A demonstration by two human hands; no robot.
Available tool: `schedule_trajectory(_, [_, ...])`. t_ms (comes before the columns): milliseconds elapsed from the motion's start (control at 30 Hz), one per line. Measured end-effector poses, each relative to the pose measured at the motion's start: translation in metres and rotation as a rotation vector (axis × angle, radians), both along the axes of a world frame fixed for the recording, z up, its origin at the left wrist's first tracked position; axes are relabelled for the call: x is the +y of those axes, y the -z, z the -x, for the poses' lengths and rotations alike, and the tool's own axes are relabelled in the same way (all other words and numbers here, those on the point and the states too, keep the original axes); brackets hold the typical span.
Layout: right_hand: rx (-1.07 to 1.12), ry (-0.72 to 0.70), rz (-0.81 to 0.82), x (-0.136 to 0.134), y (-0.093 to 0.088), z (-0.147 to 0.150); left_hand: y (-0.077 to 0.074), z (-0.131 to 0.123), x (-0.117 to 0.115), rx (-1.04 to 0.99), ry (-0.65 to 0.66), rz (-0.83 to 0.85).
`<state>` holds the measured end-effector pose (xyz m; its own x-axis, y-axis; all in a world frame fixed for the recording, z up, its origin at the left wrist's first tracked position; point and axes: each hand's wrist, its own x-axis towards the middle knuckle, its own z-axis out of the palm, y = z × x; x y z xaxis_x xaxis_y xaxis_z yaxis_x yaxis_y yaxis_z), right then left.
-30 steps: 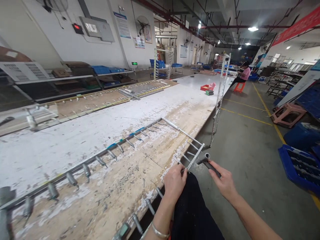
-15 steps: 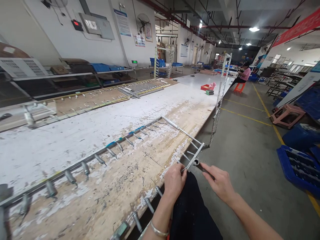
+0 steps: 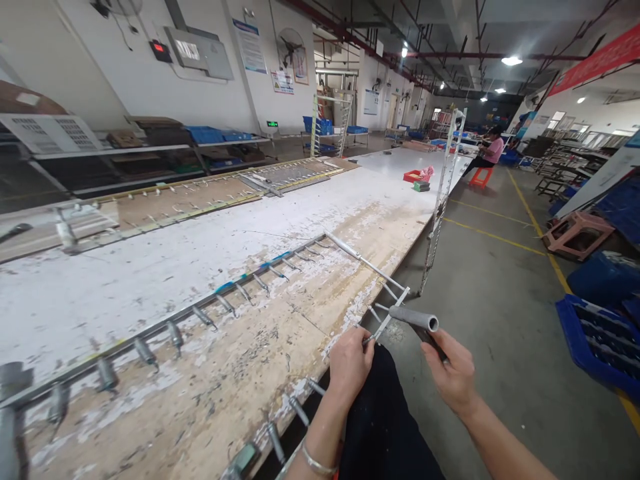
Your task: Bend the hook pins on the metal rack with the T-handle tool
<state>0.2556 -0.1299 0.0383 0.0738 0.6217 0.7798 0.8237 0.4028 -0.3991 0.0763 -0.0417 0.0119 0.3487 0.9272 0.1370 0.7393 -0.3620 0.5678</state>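
A long metal rack with rows of pegs lies across the worn white worktable; its end overhangs the table's near edge. My left hand is closed in a pinch on the rack's near end rail. My right hand grips a dark handle, and a short grey metal tube sits on its tip, lying crosswise beside the rack's end pegs. A silver bangle is on my left wrist.
A second peg rack stands upright at the table's right edge. Blue crates and a pink stool sit on the floor at right. A red tray lies far down the table, and a seated person works beyond it.
My right hand has drawn back slightly from the rack's end. The grey tube now shows side-on and full length instead of end-on. My left hand has stayed on the rail.
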Motion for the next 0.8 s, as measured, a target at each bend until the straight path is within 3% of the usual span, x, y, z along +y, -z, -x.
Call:
schedule_trajectory(167, [-0.166, -0.038, 0.299, 0.0005, 0.0040, -0.0001, 0.0001, 0.0002, -0.0001, 0.014, 0.010, -0.006])
schedule_trajectory(333, [-0.002, -0.017, 0.043, 0.0010, -0.0010, -0.0008, 0.0009, 0.0008, -0.0005, 0.001, 0.026, -0.017])
schedule_trajectory(400, [-0.040, -0.037, 0.094, 0.0028, 0.0022, -0.0016, 0.0011, 0.0007, -0.0002, 0.007, 0.028, -0.015])
schedule_trajectory(500, [-0.134, -0.078, 0.308, 0.0045, 0.0029, -0.0047, 0.0007, 0.0005, 0.0001, 0.014, 0.017, -0.005])
schedule_trajectory(567, [-0.104, -0.065, 0.288, 0.0041, -0.0005, -0.0064, 0.0002, 0.0006, 0.0000, 0.012, 0.020, -0.005])
schedule_trajectory(700, [-0.001, -0.020, 0.053, 0.0037, -0.0006, -0.0052, -0.0001, 0.0008, 0.0001, -0.001, 0.029, -0.014])
schedule_trajectory(800, [-0.113, -0.083, 0.226, 0.0050, 0.0032, -0.0046, 0.0008, 0.0004, 0.0005, 0.001, 0.017, -0.007])
